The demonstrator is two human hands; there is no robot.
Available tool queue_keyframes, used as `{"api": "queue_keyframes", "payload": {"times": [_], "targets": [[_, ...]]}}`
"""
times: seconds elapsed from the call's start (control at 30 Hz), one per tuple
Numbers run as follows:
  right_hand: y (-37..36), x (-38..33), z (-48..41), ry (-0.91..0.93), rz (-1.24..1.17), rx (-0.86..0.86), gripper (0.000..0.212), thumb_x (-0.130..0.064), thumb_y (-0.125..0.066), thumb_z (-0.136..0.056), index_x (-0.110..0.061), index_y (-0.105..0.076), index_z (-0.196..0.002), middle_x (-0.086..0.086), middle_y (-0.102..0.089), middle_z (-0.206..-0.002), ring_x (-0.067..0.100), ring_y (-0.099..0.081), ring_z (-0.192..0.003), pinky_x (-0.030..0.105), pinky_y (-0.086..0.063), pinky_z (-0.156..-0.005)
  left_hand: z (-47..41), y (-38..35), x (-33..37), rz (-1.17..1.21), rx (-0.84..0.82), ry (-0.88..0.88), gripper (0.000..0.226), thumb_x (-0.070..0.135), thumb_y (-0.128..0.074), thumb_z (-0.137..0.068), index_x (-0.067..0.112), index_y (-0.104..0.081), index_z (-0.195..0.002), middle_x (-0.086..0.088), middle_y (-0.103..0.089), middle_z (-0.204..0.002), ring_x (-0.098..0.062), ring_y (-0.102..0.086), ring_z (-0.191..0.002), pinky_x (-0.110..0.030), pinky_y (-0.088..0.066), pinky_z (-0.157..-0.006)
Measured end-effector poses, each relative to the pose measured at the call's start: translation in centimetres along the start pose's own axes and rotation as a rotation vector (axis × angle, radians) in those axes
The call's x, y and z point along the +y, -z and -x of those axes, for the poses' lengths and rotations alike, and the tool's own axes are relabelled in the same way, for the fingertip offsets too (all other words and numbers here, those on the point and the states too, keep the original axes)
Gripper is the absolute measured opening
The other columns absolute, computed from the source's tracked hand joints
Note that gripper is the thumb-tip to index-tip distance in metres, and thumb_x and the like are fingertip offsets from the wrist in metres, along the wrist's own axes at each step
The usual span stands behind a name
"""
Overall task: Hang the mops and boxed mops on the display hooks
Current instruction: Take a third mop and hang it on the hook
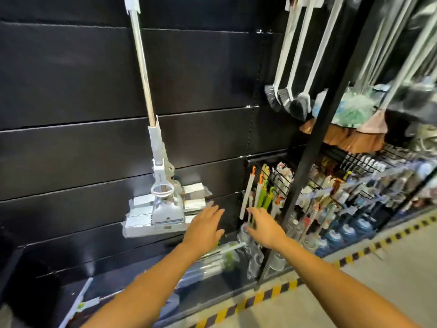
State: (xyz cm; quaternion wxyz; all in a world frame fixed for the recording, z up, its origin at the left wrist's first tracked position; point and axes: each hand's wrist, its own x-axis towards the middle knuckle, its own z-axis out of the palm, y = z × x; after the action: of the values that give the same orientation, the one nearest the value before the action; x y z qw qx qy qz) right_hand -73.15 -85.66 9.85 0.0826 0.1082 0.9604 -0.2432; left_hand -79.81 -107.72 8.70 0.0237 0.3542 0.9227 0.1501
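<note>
Black slatted wall panels [71,79] fill my view, with long-handled brushes [290,100] hanging at the right. I see both arms stretched forward, the left hand [204,227] and the right hand [266,229] side by side, palms down, fingers straight and spread, holding nothing. A grey mop [163,204] hangs upright against the panels, its flat head just beside the left fingertips; I cannot tell whether they touch. Bagged mops [212,261] lie below the hands

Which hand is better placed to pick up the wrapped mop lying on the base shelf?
Probably the left hand: open, nearest above the wrapped mop; the right hand hangs over glassware beside it.
</note>
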Motion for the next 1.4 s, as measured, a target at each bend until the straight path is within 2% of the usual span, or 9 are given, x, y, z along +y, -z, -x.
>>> {"api": "queue_keyframes", "payload": {"times": [0.27,0.37,0.57,0.67,0.77,0.83,1.03,1.17,1.4], "targets": [[-5.1,17.1,9.9,-0.343,-0.089,-0.013,0.063,-0.027,-0.065,-0.098,-0.019,-0.037,-0.154,0.011,-0.037,-0.156,0.033,-0.049,-0.136,0.043,-0.045,-0.106,-0.9,-14.4,11.3,0.023,-0.293,-0.181,0.066,0.038,-0.054,-0.102,0.013,-0.035,-0.16,-0.009,-0.03,-0.168,-0.03,-0.025,-0.158,-0.043,-0.026,-0.126],[-7.9,24.0,14.2,-0.447,-0.119,-0.004,0.064,-0.028,-0.067,-0.095,-0.016,-0.041,-0.152,0.011,-0.042,-0.152,0.032,-0.048,-0.138,0.038,-0.043,-0.11,-0.6,-23.7,14.3,0.04,-0.391,-0.254,0.061,0.047,-0.056,-0.092,0.013,-0.057,-0.143,-0.012,-0.058,-0.146,-0.035,-0.057,-0.135,-0.05,-0.054,-0.105],[-16.0,36.8,20.3,-0.598,-0.18,-0.034,0.061,-0.021,-0.066,-0.094,-0.016,-0.044,-0.15,0.012,-0.042,-0.151,0.034,-0.052,-0.133,0.037,-0.043,-0.106,2.4,-37.4,20.0,0.042,-0.626,-0.259,0.077,0.043,-0.1,-0.047,0.016,-0.077,-0.115,-0.007,-0.078,-0.115,-0.029,-0.078,-0.102,-0.041,-0.066,-0.071],[-22.7,43.0,22.1,-0.666,-0.235,-0.052,0.059,-0.02,-0.068,-0.093,-0.017,-0.047,-0.148,0.011,-0.045,-0.148,0.033,-0.055,-0.13,0.037,-0.045,-0.105,4.2,-45.7,20.7,-0.039,-0.631,-0.338,0.074,0.04,-0.096,-0.061,0.017,-0.072,-0.126,-0.007,-0.074,-0.127,-0.03,-0.073,-0.117,-0.04,-0.062,-0.086],[-30.1,48.0,23.3,-0.745,-0.316,-0.049,0.056,-0.017,-0.071,-0.091,-0.018,-0.052,-0.144,0.009,-0.049,-0.144,0.031,-0.063,-0.116,0.041,-0.052,-0.099,5.6,-53.9,20.0,-0.049,-0.733,-0.322,0.069,0.041,-0.067,-0.096,0.02,-0.041,-0.156,-0.002,-0.043,-0.162,-0.026,-0.039,-0.151,-0.038,-0.037,-0.119],[-35.1,50.9,23.6,-0.755,-0.34,-0.033,0.055,-0.011,-0.071,-0.09,-0.014,-0.055,-0.142,0.011,-0.052,-0.139,0.032,-0.063,-0.115,0.041,-0.052,-0.098,6.2,-59.7,18.6,-0.083,-0.789,-0.293,0.069,0.043,-0.055,-0.102,0.021,-0.027,-0.162,0.0,-0.031,-0.168,-0.023,-0.028,-0.156,-0.036,-0.029,-0.124],[-49.7,57.5,23.7,-0.787,-0.352,-0.024,0.055,-0.011,-0.073,-0.088,-0.013,-0.056,-0.14,0.013,-0.056,-0.139,0.033,-0.056,-0.128,0.038,-0.046,-0.107,8.1,-75.3,14.5,-0.217,-0.94,-0.29,0.067,0.041,-0.058,-0.101,0.021,-0.032,-0.159,-0.002,-0.044,-0.157,-0.024,-0.046,-0.141,-0.039,-0.043,-0.111],[-57.5,60.9,23.0,-0.75,-0.353,0.004,0.056,-0.01,-0.072,-0.086,-0.016,-0.057,-0.139,0.007,-0.056,-0.147,0.026,-0.05,-0.136,0.026,-0.038,-0.11,10.0,-83.5,13.0,-0.249,-0.977,-0.269,0.042,0.032,-0.059,-0.1,0.02,-0.05,-0.139,-0.003,-0.058,-0.131,-0.026,-0.058,-0.119,-0.04,-0.051,-0.092],[-66.4,66.9,20.9,-0.753,-0.365,0.006,0.052,-0.012,-0.07,-0.087,-0.014,-0.059,-0.138,0.012,-0.057,-0.138,0.033,-0.056,-0.129,0.038,-0.044,-0.109,11.0,-94.5,10.3,-0.294,-1.009,-0.263,0.036,0.032,-0.062,-0.097,0.02,-0.05,-0.128,-0.003,-0.056,-0.124,-0.025,-0.061,-0.114,-0.039,-0.056,-0.087]]}}
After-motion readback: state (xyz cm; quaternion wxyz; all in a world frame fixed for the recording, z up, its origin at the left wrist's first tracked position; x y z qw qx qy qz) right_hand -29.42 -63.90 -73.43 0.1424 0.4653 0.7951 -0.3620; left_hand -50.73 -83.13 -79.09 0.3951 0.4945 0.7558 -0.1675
